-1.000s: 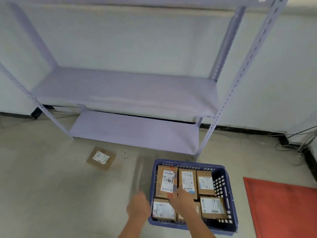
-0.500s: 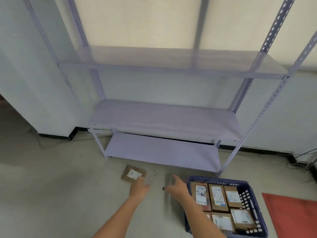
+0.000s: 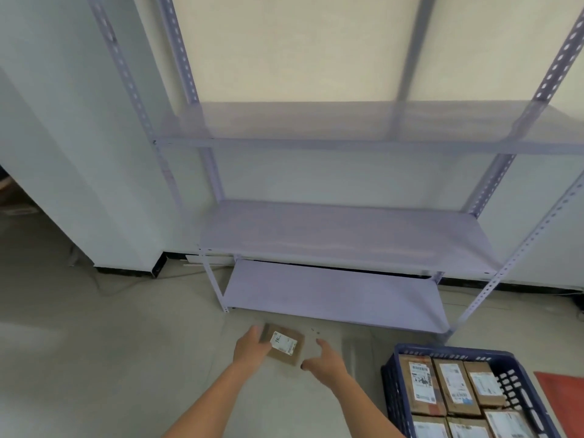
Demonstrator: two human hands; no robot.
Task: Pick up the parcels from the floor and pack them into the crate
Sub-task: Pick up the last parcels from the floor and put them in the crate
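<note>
A small brown cardboard parcel [image 3: 286,346] with a white label lies flat on the grey floor in front of the shelf rack. My left hand [image 3: 251,346] reaches onto its left edge and touches it, fingers fairly straight. My right hand [image 3: 323,358] hovers open just right of the parcel, a small gap between them. The dark blue plastic crate [image 3: 442,350] stands on the floor at the lower right. It holds several labelled brown parcels [image 3: 420,384] packed side by side in rows; its near part is cut off by the frame.
A lilac metal shelf rack [image 3: 347,241] stands against the wall straight ahead, its lowest shelf [image 3: 331,295] just above the floor behind the parcel. A white pillar [image 3: 94,153] juts out at the left. A red mat [image 3: 562,403] lies right of the crate.
Both hands have left the crate and swung left to the parcel on the floor. The view has turned left and lifted, so the crate now sits at the lower right.
</note>
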